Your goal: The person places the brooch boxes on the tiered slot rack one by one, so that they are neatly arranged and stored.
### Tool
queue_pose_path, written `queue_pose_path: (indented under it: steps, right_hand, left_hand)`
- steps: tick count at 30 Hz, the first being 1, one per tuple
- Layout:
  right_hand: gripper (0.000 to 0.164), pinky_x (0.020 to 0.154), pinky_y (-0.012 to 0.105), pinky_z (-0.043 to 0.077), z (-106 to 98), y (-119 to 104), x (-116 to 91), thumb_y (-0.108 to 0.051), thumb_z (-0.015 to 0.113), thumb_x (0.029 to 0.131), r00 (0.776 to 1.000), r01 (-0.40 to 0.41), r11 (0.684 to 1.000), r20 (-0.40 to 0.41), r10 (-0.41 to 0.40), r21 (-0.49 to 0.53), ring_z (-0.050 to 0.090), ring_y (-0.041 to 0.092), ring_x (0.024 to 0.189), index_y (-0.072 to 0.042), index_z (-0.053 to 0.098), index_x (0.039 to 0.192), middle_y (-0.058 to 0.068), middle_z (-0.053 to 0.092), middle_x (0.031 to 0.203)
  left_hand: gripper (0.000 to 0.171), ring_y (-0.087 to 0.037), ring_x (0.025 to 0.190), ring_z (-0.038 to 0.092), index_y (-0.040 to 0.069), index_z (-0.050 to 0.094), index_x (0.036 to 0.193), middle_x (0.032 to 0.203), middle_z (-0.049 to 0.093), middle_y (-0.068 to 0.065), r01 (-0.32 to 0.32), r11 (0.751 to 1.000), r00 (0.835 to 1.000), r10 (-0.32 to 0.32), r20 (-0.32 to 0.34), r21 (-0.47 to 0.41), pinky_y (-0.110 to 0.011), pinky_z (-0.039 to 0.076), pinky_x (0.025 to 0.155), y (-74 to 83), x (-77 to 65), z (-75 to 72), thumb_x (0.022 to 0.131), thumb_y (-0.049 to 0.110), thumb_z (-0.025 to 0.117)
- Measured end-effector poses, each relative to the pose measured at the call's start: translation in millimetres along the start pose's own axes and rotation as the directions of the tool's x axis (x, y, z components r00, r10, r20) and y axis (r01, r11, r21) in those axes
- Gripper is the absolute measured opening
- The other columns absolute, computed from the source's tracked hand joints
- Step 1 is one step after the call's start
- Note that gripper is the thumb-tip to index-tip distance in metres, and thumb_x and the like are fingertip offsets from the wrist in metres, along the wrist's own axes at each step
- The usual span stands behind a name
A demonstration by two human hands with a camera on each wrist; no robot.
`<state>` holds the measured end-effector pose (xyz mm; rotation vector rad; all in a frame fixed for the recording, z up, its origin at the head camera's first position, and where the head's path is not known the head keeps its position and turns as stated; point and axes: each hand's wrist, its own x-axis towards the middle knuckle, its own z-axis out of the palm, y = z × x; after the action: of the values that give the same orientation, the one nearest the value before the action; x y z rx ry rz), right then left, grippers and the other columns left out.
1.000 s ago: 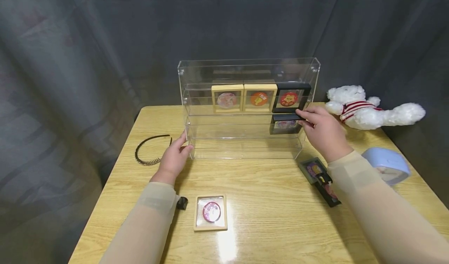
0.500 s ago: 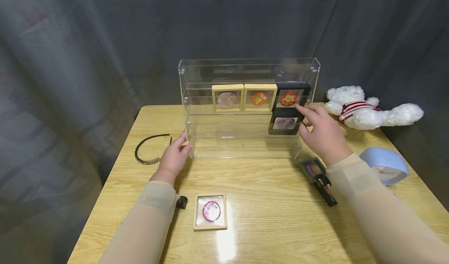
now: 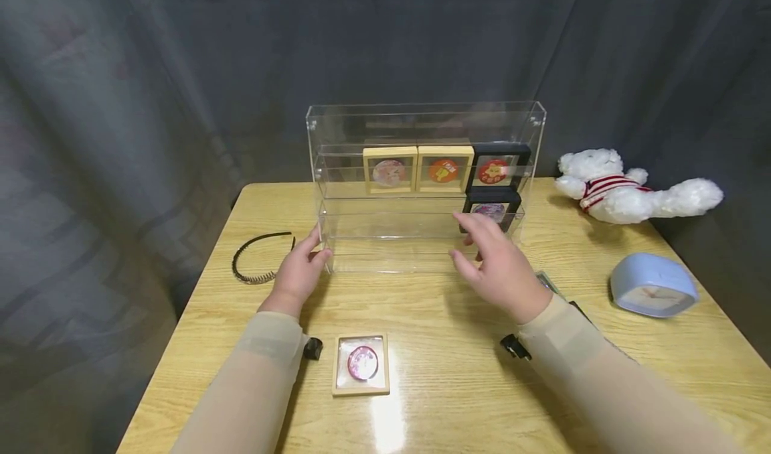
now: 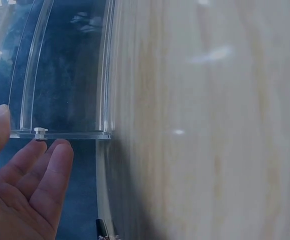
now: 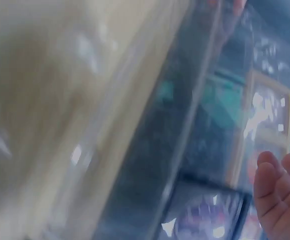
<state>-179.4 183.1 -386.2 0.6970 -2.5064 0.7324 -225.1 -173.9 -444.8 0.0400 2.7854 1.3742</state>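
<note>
A clear acrylic tiered display stand (image 3: pixel 385 225) stands on the table. My left hand (image 3: pixel 298 273) holds its left side panel, thumb in front and fingers along the outer face. My right hand (image 3: pixel 496 263) is in front of the stand's lower right part, fingers loosely spread and holding nothing. Partly behind its fingertips, a black square frame (image 3: pixel 513 201) with a purple round badge sits on a lower tier. Above it are a black frame (image 3: pixel 492 171) with a red badge and two pale wooden frames (image 3: pixel 390 171). The right wrist view is blurred.
A pale wooden frame (image 3: pixel 361 365) with a pink badge lies near the front. A toothed black headband (image 3: pixel 255 279) is at left; a blue clock (image 3: pixel 653 283) and white plush toy (image 3: pixel 617 189) are at right. My right forearm mostly covers other frames (image 3: pixel 548 282).
The lower black frame has tipped back to face forward on its tier. My right hand has let go of it and moved left and down. My left hand has stayed in place.
</note>
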Motion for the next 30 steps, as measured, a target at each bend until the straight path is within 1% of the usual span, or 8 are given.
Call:
queue_pose_path:
  steps: [4, 7, 10, 13, 17, 23, 27, 30]
  right_hand:
    - [0.069, 0.061, 0.029, 0.051, 18.3, -14.9, -7.9, -0.032, 0.069, 0.094, 0.991, -0.017, 0.999, 0.131, 0.011, 0.048, 0.058, 0.017, 0.092, -0.015, 0.038, 0.153, 0.008, 0.051, 0.137]
    - [0.076, 0.067, 0.031, 0.053, 31.1, -26.2, -12.7, -0.044, 0.069, 0.093, 0.968, -0.046, 0.997, 0.250, 0.029, 0.064, 0.060, 0.016, 0.094, -0.019, 0.034, 0.156, 0.005, 0.051, 0.138]
    - [0.086, 0.083, 0.039, 0.054, 43.8, -37.0, -17.9, -0.052, 0.069, 0.090, 0.930, -0.066, 0.996, 0.365, 0.042, 0.053, 0.061, 0.019, 0.105, -0.021, 0.028, 0.158, 0.006, 0.049, 0.144]
    - [0.096, 0.101, 0.046, 0.045, 55.3, -47.2, -24.2, -0.059, 0.070, 0.085, 0.881, -0.055, 0.998, 0.472, 0.033, 0.032, 0.054, 0.026, 0.124, -0.022, 0.022, 0.160, 0.008, 0.044, 0.150]
    - [0.105, 0.106, 0.048, 0.039, 69.1, -57.0, -32.3, -0.067, 0.069, 0.079, 0.809, 0.006, 1.000, 0.588, -0.009, 0.007, 0.043, 0.031, 0.134, -0.017, 0.024, 0.159, 0.009, 0.041, 0.152]
    - [0.108, 0.103, 0.047, 0.043, 82.3, -65.2, -37.4, -0.077, 0.065, 0.074, 0.753, 0.080, 0.995, 0.658, -0.023, -0.058, 0.043, 0.029, 0.134, -0.015, 0.033, 0.157, 0.007, 0.041, 0.152]
    - [0.106, 0.099, 0.044, 0.047, 86.4, -71.8, -37.4, -0.079, 0.064, 0.073, 0.738, 0.158, 0.983, 0.673, -0.051, -0.099, 0.046, 0.030, 0.130, -0.012, 0.040, 0.153, 0.008, 0.044, 0.149]
    - [0.101, 0.097, 0.041, 0.048, 88.6, -75.5, -37.9, -0.079, 0.065, 0.072, 0.741, 0.214, 0.969, 0.667, -0.078, -0.123, 0.049, 0.029, 0.124, -0.011, 0.050, 0.146, 0.008, 0.049, 0.145]
  left_hand:
    - [0.063, -0.034, 0.129, 0.049, 0.048, 0.021, 0.154, 0.157, 0.034, -0.005, 0.005, 1.000, 1.000, -0.005, 0.001, -0.004, -0.054, 0.045, 0.099, -0.1, 0.2, 1.4, 0.103, 0.035, 0.055]
    - [0.063, -0.034, 0.128, 0.050, 0.049, 0.020, 0.154, 0.157, 0.035, -0.005, -0.001, 1.000, 1.000, 0.001, -0.004, -0.003, -0.053, 0.045, 0.099, -0.2, 0.2, 2.0, 0.103, 0.035, 0.055]
    - [0.063, -0.034, 0.128, 0.050, 0.050, 0.020, 0.153, 0.157, 0.035, -0.005, 0.003, 1.000, 1.000, -0.003, -0.007, -0.004, -0.054, 0.045, 0.099, -0.7, 0.0, 2.5, 0.103, 0.035, 0.055]
    - [0.063, -0.034, 0.129, 0.049, 0.050, 0.021, 0.153, 0.157, 0.035, -0.005, 0.012, 1.000, 1.000, -0.012, -0.008, -0.009, -0.054, 0.044, 0.100, -1.1, -0.2, 2.8, 0.103, 0.034, 0.055]
    - [0.062, -0.033, 0.129, 0.049, 0.050, 0.021, 0.153, 0.157, 0.034, -0.005, 0.015, 1.000, 1.000, -0.015, -0.013, -0.014, -0.053, 0.044, 0.100, -1.2, -0.2, 2.9, 0.103, 0.034, 0.055]
    - [0.062, -0.033, 0.129, 0.049, 0.050, 0.021, 0.153, 0.157, 0.035, -0.004, 0.005, 1.000, 1.000, -0.006, -0.017, -0.024, -0.053, 0.045, 0.099, -1.8, 0.0, 3.1, 0.103, 0.034, 0.055]
    - [0.062, -0.032, 0.127, 0.051, 0.051, 0.022, 0.152, 0.156, 0.037, -0.003, -0.001, 0.999, 1.000, 0.000, -0.019, -0.045, -0.051, 0.046, 0.098, -2.4, -0.6, 3.4, 0.103, 0.032, 0.056]
    - [0.063, -0.031, 0.126, 0.052, 0.050, 0.023, 0.153, 0.155, 0.037, -0.003, -0.002, 0.999, 1.000, 0.001, -0.018, -0.054, -0.051, 0.047, 0.097, -2.0, -1.5, 3.6, 0.103, 0.030, 0.056]
